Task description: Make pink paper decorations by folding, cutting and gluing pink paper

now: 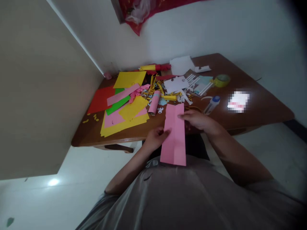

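A long strip of pink paper [174,143] with a lengthwise crease is held upright in front of my body, past the table's near edge. My left hand [155,138] grips its left edge, thumb on the front and the other fingers behind. Higher up, my right hand [195,119] pinches the right edge, with its thumb on the paper. Just beyond the strip lie a pink paper tube [154,103] with a light blue band and a pair of paper eyes [160,110]. A glue bottle [212,105] with a blue cap is near my right hand.
Yellow sheets [129,80], a red sheet [100,100] and green paper [118,105] cover the left of the brown table [261,105]. Paper scraps [158,86] are heaped mid-table. A tape roll [222,80] and a blurred-out bright object [238,101] lie right. A wall stands behind.
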Demonstrator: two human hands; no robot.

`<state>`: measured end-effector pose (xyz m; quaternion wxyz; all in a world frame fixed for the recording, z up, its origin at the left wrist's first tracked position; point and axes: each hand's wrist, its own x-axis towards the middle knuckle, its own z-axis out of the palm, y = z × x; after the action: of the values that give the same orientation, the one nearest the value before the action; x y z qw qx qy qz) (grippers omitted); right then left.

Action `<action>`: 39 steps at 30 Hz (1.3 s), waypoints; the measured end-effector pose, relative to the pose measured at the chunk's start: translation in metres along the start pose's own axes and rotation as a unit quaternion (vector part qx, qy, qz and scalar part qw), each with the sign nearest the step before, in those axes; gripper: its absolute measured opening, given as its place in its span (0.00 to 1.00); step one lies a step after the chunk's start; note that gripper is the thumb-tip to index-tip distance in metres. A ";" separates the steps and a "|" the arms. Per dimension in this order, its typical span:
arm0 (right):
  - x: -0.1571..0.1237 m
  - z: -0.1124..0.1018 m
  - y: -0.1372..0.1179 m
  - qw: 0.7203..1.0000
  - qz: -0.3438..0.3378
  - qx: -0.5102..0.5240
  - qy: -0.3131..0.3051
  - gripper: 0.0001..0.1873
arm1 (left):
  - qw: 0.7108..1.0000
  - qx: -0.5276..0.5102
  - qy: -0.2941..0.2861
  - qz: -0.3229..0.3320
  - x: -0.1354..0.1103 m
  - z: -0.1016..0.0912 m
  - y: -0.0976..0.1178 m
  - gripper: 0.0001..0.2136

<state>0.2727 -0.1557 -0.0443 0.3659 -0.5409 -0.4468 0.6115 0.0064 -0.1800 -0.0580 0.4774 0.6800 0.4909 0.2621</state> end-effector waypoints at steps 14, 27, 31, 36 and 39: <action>0.035 0.003 -0.022 0.931 0.082 -0.346 0.086 0.20 | 0.867 0.436 0.006 0.242 0.085 0.000 -0.002 0.22; 0.052 0.007 -0.036 0.861 0.151 -0.462 0.147 0.19 | 0.838 0.504 -0.002 0.209 0.093 0.015 0.008 0.29; 0.058 0.006 -0.035 0.863 0.167 -0.459 0.128 0.22 | 0.827 0.525 -0.007 0.204 0.095 0.019 0.012 0.29; 0.064 0.006 -0.041 0.863 0.185 -0.459 0.102 0.18 | 0.818 0.535 -0.015 0.210 0.096 0.021 0.010 0.30; 0.065 0.006 -0.047 0.857 0.193 -0.467 0.097 0.16 | 0.817 0.537 -0.015 0.210 0.098 0.022 0.007 0.31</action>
<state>0.2557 -0.0804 -0.0219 -0.0138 -0.7805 -0.5285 0.3336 0.0643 -0.0994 -0.0714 -0.0225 0.9189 0.3918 0.0407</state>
